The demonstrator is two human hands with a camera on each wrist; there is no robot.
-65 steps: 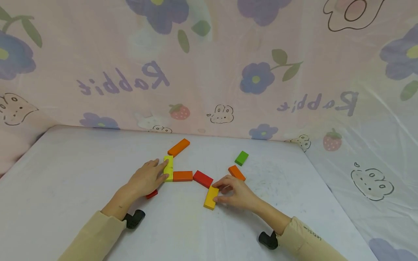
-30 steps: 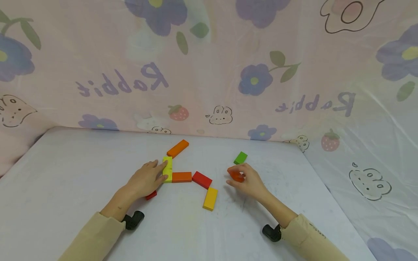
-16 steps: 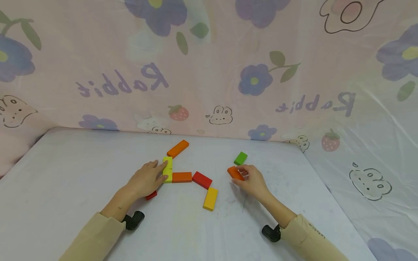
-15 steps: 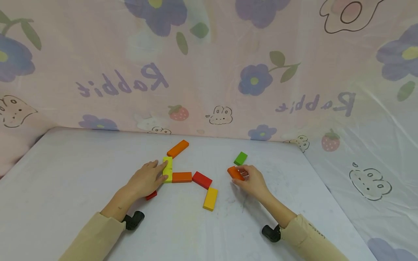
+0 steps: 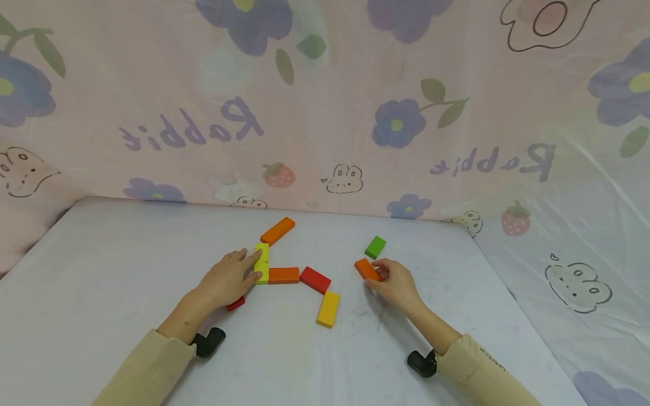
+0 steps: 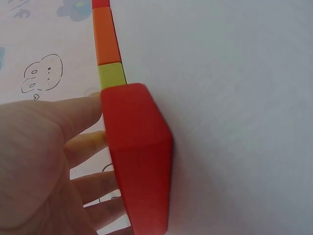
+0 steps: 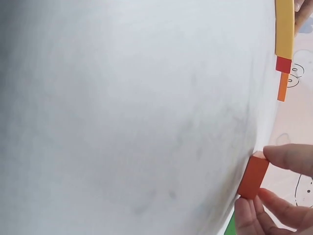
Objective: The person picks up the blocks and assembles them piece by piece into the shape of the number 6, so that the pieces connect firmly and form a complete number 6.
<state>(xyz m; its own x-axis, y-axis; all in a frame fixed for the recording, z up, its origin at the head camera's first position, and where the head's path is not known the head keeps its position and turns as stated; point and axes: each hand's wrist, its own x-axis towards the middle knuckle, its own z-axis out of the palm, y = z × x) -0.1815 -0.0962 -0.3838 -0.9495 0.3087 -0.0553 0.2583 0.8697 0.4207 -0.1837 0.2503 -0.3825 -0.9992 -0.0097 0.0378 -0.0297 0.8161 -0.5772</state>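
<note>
My right hand (image 5: 398,283) pinches an orange wooden block (image 5: 366,269) on the white table. In the right wrist view the thumb is at one end of that orange block (image 7: 253,176) and the fingertips are at the other. A green block (image 5: 375,247) lies just beyond it. My left hand (image 5: 225,280) has its fingers stretched out over the lime-yellow block (image 5: 262,262), index finger and thumb touching it. A red block (image 5: 236,304) is partly hidden under the left hand; the left wrist view shows this red block (image 6: 139,161) large beside the fingers.
From the lime-yellow block, an orange block (image 5: 284,275), a red block (image 5: 315,279) and a yellow block (image 5: 328,309) run rightward in a bent row. Another orange block (image 5: 278,231) slants off its far end. A printed cloth (image 5: 315,124) hangs behind the table.
My right hand has let go of the yellow block and moved right to the orange one. It turned that block a second ago, which now lies flat. My left hand has stayed put.
</note>
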